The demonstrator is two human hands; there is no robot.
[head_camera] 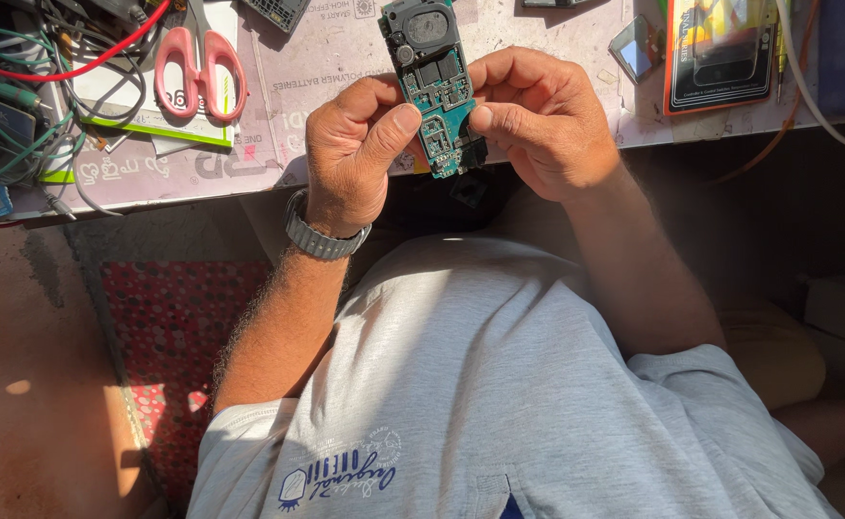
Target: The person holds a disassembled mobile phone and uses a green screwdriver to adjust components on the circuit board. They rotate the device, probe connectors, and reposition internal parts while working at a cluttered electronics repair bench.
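Head view. Both hands are clamped on 1 green circuit board (pixel 434 86), held upright in the air just above the near edge of the bench (pixel 346 58). The left hand (pixel 350 159) grips the board's left edge, thumb pressed on its lower face; a metal watch (pixel 322 235) sits on that wrist. The right hand (pixel 543 120) grips the right edge, thumb tip meeting the board opposite the left thumb. The board's upper end carries a dark rounded module.

Left of the board, pink-handled scissors (pixel 201 67) lie on a white pad, and farther left a tangle of wires (pixel 28 86) covers the bench. Right of the board lie a small shiny part (pixel 634 48) and a flat printed package (pixel 720 53).

Judgement: handling is best done by the edges only, thumbs kept light on the components, board steady over the bench so a slip falls short.

Limits: the board's rear face is hidden. Fingers behind it cannot be seen. A dark piece below the board's lower end is in shadow and unidentifiable. Bench items at the top are cut off.
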